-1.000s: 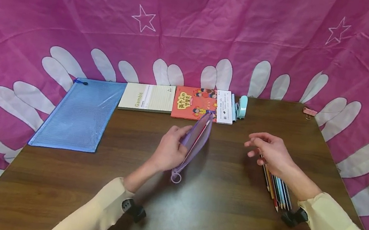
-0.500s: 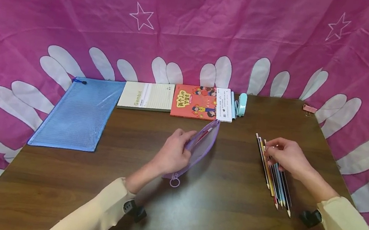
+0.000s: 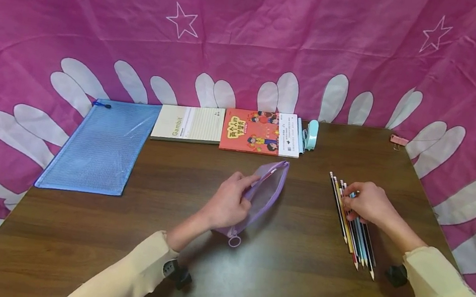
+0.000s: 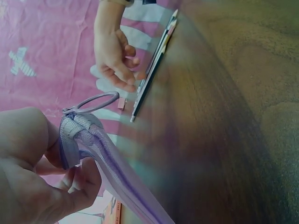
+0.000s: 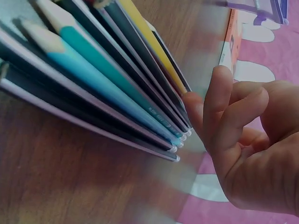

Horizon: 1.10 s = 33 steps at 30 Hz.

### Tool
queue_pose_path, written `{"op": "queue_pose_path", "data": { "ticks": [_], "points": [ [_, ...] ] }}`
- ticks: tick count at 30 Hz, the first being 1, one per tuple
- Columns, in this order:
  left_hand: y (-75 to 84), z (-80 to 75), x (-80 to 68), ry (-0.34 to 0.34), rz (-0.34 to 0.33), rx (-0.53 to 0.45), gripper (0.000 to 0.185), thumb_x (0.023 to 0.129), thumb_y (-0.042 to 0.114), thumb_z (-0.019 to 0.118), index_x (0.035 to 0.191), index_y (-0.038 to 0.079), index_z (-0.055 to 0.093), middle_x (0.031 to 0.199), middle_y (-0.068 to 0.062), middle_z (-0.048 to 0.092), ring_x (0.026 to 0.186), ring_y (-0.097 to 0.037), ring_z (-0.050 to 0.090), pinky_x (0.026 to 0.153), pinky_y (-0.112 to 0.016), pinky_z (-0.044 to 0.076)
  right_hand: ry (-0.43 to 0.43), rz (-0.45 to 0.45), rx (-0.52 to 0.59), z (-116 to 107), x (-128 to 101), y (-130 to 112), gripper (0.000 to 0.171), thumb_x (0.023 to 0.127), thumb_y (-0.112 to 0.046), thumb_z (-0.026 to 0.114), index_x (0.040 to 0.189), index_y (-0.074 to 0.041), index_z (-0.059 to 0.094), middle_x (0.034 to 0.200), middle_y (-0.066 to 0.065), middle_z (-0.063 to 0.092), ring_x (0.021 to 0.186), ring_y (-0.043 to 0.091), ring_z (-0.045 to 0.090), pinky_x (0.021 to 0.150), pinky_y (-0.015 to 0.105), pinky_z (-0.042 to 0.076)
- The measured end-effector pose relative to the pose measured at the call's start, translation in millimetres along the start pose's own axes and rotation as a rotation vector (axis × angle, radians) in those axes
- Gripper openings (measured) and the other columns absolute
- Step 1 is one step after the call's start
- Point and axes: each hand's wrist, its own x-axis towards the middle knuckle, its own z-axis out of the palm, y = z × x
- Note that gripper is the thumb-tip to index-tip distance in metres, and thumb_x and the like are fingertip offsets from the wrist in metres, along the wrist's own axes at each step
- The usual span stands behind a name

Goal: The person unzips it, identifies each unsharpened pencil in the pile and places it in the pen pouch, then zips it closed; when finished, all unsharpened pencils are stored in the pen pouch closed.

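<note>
My left hand (image 3: 230, 203) grips the side of a translucent purple zip pencil pouch (image 3: 277, 187), whose mouth gapes toward the right. A pencil's end (image 3: 272, 172) shows inside it. In the left wrist view a ring-shaped zipper pull (image 4: 98, 101) sticks out at the near end. My right hand (image 3: 369, 203) is over the upper ends of several pencils (image 3: 359, 241), which lie side by side on the table. Black, yellow, blue and teal barrels show in the right wrist view; there a fingertip is right at the yellow pencil (image 5: 161, 51), the other fingers loosely bent.
Along the back of the wooden table (image 3: 282, 286) lie a blue mesh zip bag (image 3: 101, 149), a lined notebook (image 3: 191, 124), a red-covered book (image 3: 249, 132) and a mint stapler (image 3: 311, 135). A pink binder clip (image 3: 399, 140) sits near the back right corner. A pink cloth hangs behind.
My right hand has moved right and down onto the pencils' upper ends. The pouch in my left hand has shifted right and toward me, its mouth now wider.
</note>
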Motion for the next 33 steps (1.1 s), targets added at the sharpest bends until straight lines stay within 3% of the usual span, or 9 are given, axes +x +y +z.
{"op": "queue_pose_path", "data": {
  "ticks": [15, 22, 33],
  "points": [
    [-1.9, 2.0, 0.7, -0.028, 0.007, -0.009, 0.064, 0.075, -0.009, 0.058, 0.139, -0.003, 0.055, 0.101, -0.012, 0.055, 0.079, -0.02, 0.051, 0.066, -0.03, 0.046, -0.013, -0.009, -0.054, 6.9, 12.3, -9.5, 0.028, 0.09, -0.004, 0.059, 0.112, 0.013, 0.056, 0.058, 0.005, 0.064, 0.05, 0.019, 0.065, 0.044, 0.032, 0.049],
    [-3.4, 4.4, 0.3, -0.011, 0.023, -0.008, 0.064, 0.073, -0.009, 0.057, 0.137, -0.004, 0.056, 0.1, -0.012, 0.055, 0.078, -0.019, 0.051, 0.065, -0.029, 0.046, -0.023, 0.005, -0.161, 13.2, 16.2, -14.2, 0.035, 0.093, -0.007, 0.063, 0.119, 0.014, 0.054, 0.066, 0.008, 0.064, 0.051, 0.016, 0.064, 0.048, 0.033, 0.05],
    [0.8, 3.3, -0.2, -0.04, -0.023, -0.014, 0.064, 0.077, -0.011, 0.059, 0.14, -0.001, 0.054, 0.103, -0.012, 0.054, 0.08, -0.019, 0.051, 0.067, -0.029, 0.047, -0.038, 0.016, -0.239, 19.5, 21.8, -19.1, 0.034, 0.092, -0.009, 0.065, 0.118, 0.01, 0.055, 0.081, 0.017, 0.063, 0.055, 0.018, 0.063, 0.052, 0.035, 0.05]
  ]
}}
